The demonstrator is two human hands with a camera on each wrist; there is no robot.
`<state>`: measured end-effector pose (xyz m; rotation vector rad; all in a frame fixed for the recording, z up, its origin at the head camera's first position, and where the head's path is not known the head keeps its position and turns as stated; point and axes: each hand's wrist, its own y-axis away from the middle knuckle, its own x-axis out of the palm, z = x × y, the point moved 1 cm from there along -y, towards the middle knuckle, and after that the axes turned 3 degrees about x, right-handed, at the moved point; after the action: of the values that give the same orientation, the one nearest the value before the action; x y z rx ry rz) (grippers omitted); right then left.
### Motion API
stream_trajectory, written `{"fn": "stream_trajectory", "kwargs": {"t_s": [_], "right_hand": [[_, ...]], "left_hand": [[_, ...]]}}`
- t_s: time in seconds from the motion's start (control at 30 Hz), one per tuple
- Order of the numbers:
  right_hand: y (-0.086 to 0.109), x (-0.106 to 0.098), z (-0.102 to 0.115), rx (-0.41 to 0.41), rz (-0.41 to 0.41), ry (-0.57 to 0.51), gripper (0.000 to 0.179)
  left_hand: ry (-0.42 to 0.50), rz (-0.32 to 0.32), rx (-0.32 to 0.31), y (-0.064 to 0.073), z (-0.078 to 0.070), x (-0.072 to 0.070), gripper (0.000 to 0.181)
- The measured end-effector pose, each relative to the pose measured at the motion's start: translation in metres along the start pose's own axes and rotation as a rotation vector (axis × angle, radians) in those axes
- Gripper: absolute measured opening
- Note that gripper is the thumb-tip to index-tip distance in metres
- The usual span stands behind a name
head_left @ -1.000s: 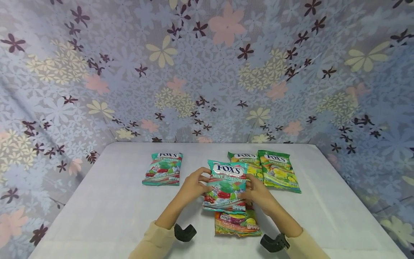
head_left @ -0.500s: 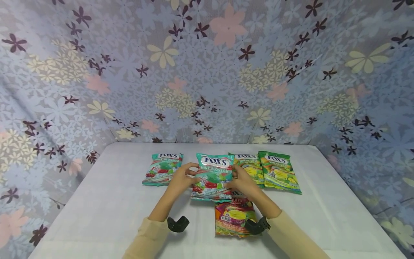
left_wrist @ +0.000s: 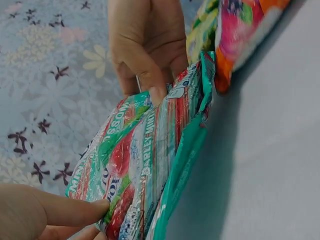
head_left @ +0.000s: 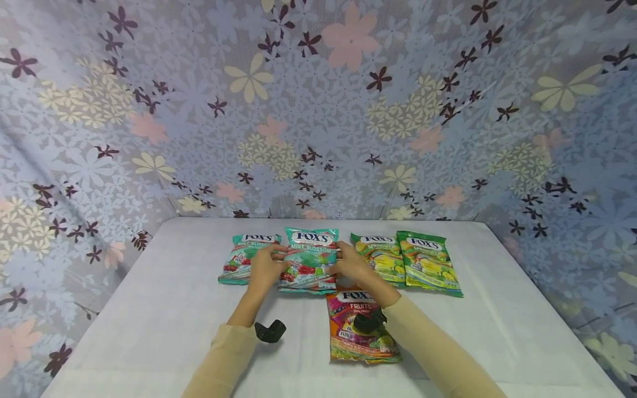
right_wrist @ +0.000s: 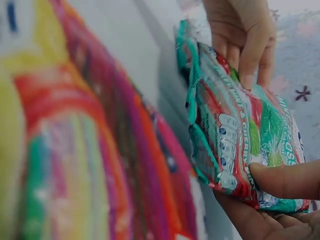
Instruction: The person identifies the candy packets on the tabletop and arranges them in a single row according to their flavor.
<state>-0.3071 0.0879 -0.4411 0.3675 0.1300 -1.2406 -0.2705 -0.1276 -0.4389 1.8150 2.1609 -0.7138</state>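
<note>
A teal Fox's Mint Blossom candy bag (head_left: pixel 309 265) is held by its two sides between my hands. My left hand (head_left: pixel 266 268) pinches its left edge, thumb on the front, as the left wrist view shows. On the right edge, my right hand (head_left: pixel 352 264) grips with the thumb (right_wrist: pixel 282 179) on the printed face. Its lower seam (left_wrist: pixel 182 165) hangs over the white table with a shadow beneath. Another Mint Blossom bag (head_left: pixel 239 260) lies just left, partly covered by my left hand. Below the right hand lies an orange-purple Fox's Fruits bag (head_left: pixel 343 331).
Two green-yellow Fox's Springtea-type bags (head_left: pixel 383 262) (head_left: pixel 429 264) lie side by side at the back right, close to my right hand. The white table (head_left: pixel 164 331) ends at a flowered cloth backdrop (head_left: pixel 318 110). A black wrist mount (head_left: pixel 270 331) sits at my left wrist.
Both hands have carried the Mint Blossom bag left and toward the back, off from above the Fruits bag, to beside the other Mint Blossom bag. The Fruits bag is now more exposed.
</note>
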Motion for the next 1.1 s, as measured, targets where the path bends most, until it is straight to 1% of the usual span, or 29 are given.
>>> {"fn": "stream_trajectory", "kwargs": {"t_s": [0.07,0.13,0.23,0.37,0.57,0.77,0.93,1.1], "right_hand": [[-0.005,0.003,0.0,-0.008,0.013,0.002,0.072],[-0.011,0.005,-0.001,-0.017,0.007,0.015,0.069],[-0.017,0.008,0.0,-0.029,-0.018,0.078,0.063],[-0.026,0.012,0.0,-0.038,-0.041,0.176,0.06],[-0.037,0.016,0.003,-0.026,-0.025,0.27,0.058],[-0.042,0.021,0.009,-0.026,-0.026,0.315,0.057],[-0.045,0.021,0.008,-0.017,-0.02,0.341,0.053],[-0.046,0.021,0.009,-0.013,-0.006,0.343,0.05]], "left_hand": [[-0.021,-0.011,0.001,-0.002,0.002,0.0,0.029],[-0.045,-0.017,0.0,-0.005,0.005,0.0,0.03],[-0.079,-0.028,-0.002,-0.008,0.006,0.001,0.03],[-0.112,-0.046,0.001,-0.011,0.007,0.001,0.029],[-0.164,-0.073,0.004,-0.013,0.013,0.0,0.026],[-0.194,-0.099,0.025,-0.016,0.017,-0.001,0.025],[-0.237,-0.101,0.007,-0.016,0.017,0.001,0.027],[-0.308,-0.094,-0.015,-0.016,0.018,0.003,0.029]]}}
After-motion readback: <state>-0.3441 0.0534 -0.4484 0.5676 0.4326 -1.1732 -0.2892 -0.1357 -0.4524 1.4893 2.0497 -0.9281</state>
